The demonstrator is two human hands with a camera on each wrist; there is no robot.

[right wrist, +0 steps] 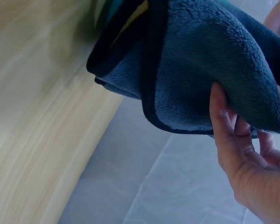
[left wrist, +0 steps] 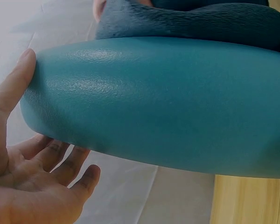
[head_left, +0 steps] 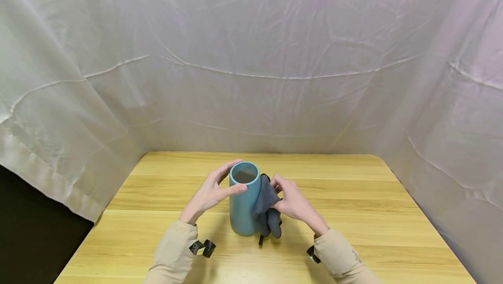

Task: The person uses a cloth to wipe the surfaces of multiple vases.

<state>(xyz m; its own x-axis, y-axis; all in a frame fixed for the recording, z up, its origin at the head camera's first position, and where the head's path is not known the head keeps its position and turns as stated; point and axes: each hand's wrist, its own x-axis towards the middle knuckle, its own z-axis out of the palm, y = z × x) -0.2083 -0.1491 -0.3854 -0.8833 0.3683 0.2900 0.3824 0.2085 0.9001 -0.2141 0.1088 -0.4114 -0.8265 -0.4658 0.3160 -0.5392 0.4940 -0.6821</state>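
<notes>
A tall blue vase (head_left: 244, 209) with an open round mouth stands upright on the wooden table. My left hand (head_left: 210, 192) holds it near the top, thumb at the front of the rim and fingers round the back; the left wrist view shows the thumb against the smooth wall (left wrist: 154, 102). Against the vase's right side hangs a grey-blue plush cloth (head_left: 267, 199) with black edging, bunched in folds. Between thumb and fingers, my right hand (head_left: 292, 201) pinches this cloth, whose fold (right wrist: 191, 60) hides part of the fingers in the right wrist view.
Light wood planks make up the tabletop (head_left: 353, 214). Pale grey fabric (head_left: 275, 105) encloses the table at the back and sides. A small black strap or tab (head_left: 261, 240) shows below the cloth. Each sleeve carries a black wrist camera (head_left: 202, 248).
</notes>
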